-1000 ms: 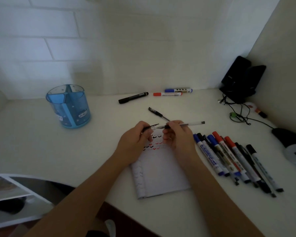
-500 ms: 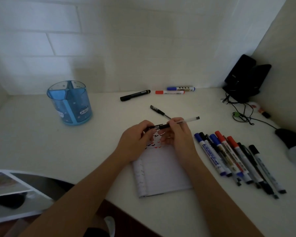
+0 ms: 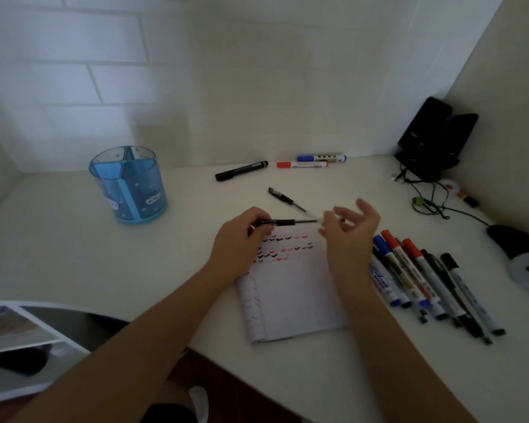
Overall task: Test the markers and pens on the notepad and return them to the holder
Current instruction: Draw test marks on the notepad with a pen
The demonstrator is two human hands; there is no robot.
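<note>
My left hand [image 3: 242,239] grips a black-capped pen [image 3: 283,222] by its cap end and holds it level over the top edge of the notepad [image 3: 293,297]. Rows of short red, black and blue test strokes mark the pad's upper part. My right hand [image 3: 350,230] hovers at the pen's clear far end, blurred, with its fingers spread and nothing gripped. The blue divided holder [image 3: 129,186] stands at the back left. A second black pen [image 3: 287,199] lies just behind my hands.
A row of several markers [image 3: 425,279] lies right of the pad. A black marker [image 3: 242,171], a red one [image 3: 301,164] and a blue one [image 3: 321,158] lie along the back wall. A black device [image 3: 434,138], cables [image 3: 428,204] and a controller [image 3: 526,257] fill the right corner.
The cap in my left hand and the pen in my right hand came together. My right hand then let go and opened, and the capped pen stays in my left hand.
</note>
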